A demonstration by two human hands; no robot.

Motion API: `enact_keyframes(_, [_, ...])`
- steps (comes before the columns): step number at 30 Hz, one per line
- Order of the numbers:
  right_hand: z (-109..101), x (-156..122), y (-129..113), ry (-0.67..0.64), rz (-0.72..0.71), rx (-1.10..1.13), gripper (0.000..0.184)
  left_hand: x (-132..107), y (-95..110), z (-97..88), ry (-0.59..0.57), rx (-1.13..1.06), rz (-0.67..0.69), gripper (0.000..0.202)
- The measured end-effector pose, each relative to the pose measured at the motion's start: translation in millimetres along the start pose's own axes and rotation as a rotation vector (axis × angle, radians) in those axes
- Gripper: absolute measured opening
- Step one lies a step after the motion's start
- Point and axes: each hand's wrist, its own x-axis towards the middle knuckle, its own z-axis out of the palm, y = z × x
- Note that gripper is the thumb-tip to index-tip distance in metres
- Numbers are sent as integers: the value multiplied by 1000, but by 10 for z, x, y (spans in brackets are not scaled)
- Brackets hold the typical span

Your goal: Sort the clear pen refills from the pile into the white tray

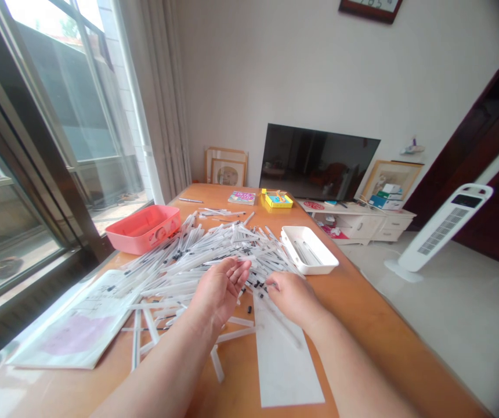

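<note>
A big heap of thin clear plastic tubes with black tips (pixel 197 252) covers the middle of the wooden table (pixel 362 313). My left hand (pixel 221 287) hovers over the near edge of the heap, palm turned up, fingers stretched and empty. My right hand (pixel 290 296) rests knuckles up on a white sheet (pixel 284 360), fingers curled at the heap's edge near small black caps (pixel 258 284). What those fingers pinch is hidden.
A pink tray (pixel 143 228) stands at the left, a white tray (pixel 308 251) with a few tubes at the right. A booklet (pixel 79 325) lies near the window. Books, a yellow box (pixel 278 200), a TV and a tower fan (pixel 443 229) lie beyond.
</note>
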Motion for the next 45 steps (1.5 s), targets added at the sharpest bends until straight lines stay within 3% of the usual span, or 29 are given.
enact_keyframes(4, [30,0,-9,-18,-69,-2,25,-2,0,0,-6,2,-2,7])
enact_keyframes(13, [-3,-35,-51,57,-53,80,14,-46,20,50,16,12,-22,11])
enact_keyframes(17, [-39,-24,-89,158,-10,394,9,-66,18,71,29,16,-35,9])
enact_keyframes(22, [-165,-32,-166,163,65,961,23,-95,6,76,10,22,-67,8])
enact_keyframes(25, [-213,-44,-192,184,97,1121,26,-115,0,79,-13,33,-67,5])
enact_keyframes(45, [-201,-68,-312,212,94,1106,25,-144,-41,78,-59,106,-43,8])
